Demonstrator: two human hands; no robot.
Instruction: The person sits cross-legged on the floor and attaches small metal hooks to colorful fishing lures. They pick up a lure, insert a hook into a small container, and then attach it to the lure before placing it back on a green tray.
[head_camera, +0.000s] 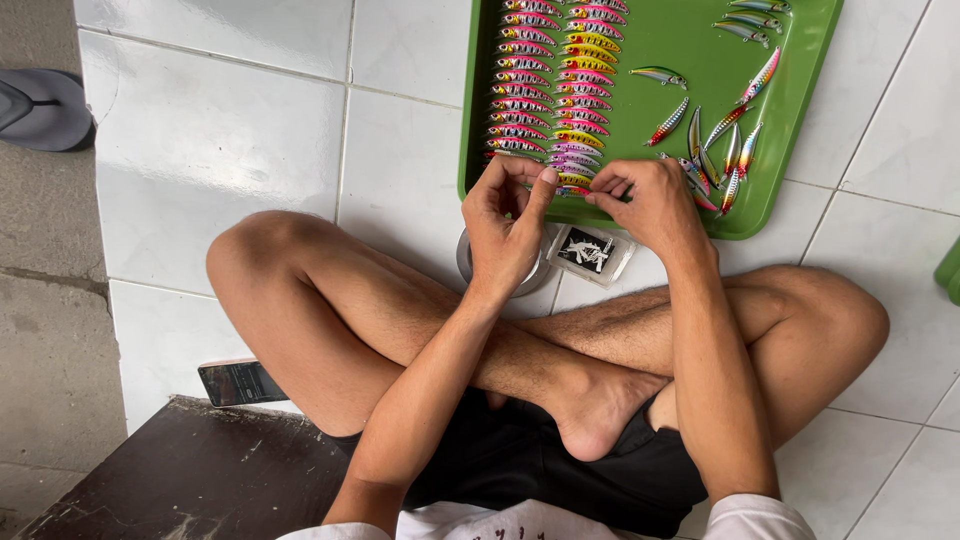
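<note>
I sit cross-legged on a white tiled floor before a green tray (660, 40). Two neat columns of colourful fishing lures (555, 95) fill its left part; loose silvery and pink lures (725, 150) lie scattered on its right. My left hand (508, 225) and my right hand (650, 200) meet over the tray's near edge, fingers pinched together on a small pink lure (573, 189) between them. What exactly each fingertip grips is too small to tell.
A small clear packet with a black card (590, 252) and a round metal tin (466, 258) lie on the tiles under my hands. A phone (240, 382) rests by my left knee. A dark board (200, 470) lies lower left, a grey sandal (45, 108) upper left.
</note>
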